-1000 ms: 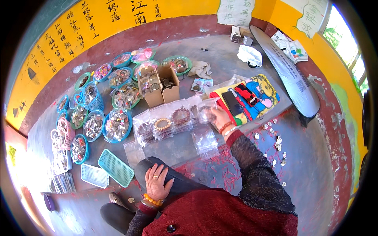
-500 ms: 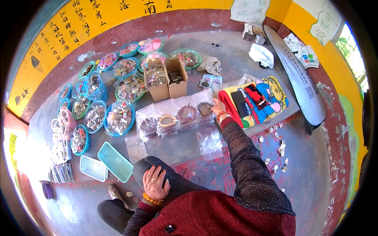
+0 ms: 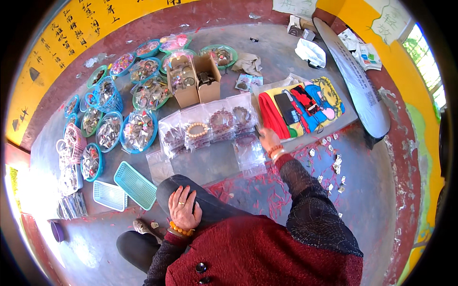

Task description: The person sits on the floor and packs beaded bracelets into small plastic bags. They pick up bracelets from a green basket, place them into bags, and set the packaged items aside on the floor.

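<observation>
Several clear bags of beaded bracelets lie in overlapping stacks before me. One pale bead bracelet (image 3: 197, 129) lies on top at the left, a reddish bracelet (image 3: 221, 120) in the middle and a dark bracelet (image 3: 242, 115) at the right. My right hand (image 3: 270, 139) hovers at the right edge of these stacks, slightly blurred. Its fingers point forward, and I see nothing held in them. Close by, to its left, lies a stack of clear plastic bags (image 3: 250, 153). My left hand (image 3: 185, 208) rests on my bent knee, fingers laid out and empty.
Blue and green baskets (image 3: 138, 131) of bagged goods crowd the left. Two open cardboard boxes (image 3: 208, 88) stand behind the bracelets. A phone (image 3: 286, 108) lies on a colourful folded cloth (image 3: 272, 114) at right. Two shallow baskets (image 3: 135, 185) sit left of my knee.
My right hand has left the dark bracelet's bag and drawn back toward me. That bracelet now lies uncovered by my fingers. My left hand stays on the knee; the whole view has shifted slightly.
</observation>
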`<state>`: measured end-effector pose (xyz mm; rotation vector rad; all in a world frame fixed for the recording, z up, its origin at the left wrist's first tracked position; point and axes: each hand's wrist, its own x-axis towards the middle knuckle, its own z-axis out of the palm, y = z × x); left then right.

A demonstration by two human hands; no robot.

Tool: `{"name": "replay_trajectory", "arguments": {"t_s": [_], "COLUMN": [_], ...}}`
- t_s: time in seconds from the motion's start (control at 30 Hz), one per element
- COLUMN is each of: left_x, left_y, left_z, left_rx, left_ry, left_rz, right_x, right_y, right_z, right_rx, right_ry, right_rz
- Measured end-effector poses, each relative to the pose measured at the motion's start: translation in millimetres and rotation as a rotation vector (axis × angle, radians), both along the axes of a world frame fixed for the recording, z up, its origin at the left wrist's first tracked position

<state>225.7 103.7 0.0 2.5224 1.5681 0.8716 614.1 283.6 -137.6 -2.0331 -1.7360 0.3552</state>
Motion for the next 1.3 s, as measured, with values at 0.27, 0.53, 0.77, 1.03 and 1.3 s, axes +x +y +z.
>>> {"name": "replay_trajectory", "arguments": {"t_s": [0.27, 0.53, 0.77, 1.03, 1.3], "left_x": [-4, -8, -19, -13, 2], "left_y": [-3, -5, -10, -6, 9], "left_z": [-5, -1, -5, 0, 27], "left_rx": [0.023, 0.032, 0.042, 0.0, -0.655], "left_ry": [-0.042, -0.06, -0.069, -0.122, -1.168], "left_rz": [-0.012, -0.006, 0.029, 0.0, 0.035], "right_x": [-70, -110, -88, -1, -121], "right_y": [-81, 11, 17, -3, -83], "right_z": [-8, -54, -25, 57, 168], "right_rx": [0.026, -0.383, -0.36, -0.387, -0.504], "right_ry": [-0.042, -0.605, -0.36, 0.563, 1.86], "right_rz": [0.058, -0.079, 0.136, -0.029, 0.307]}}
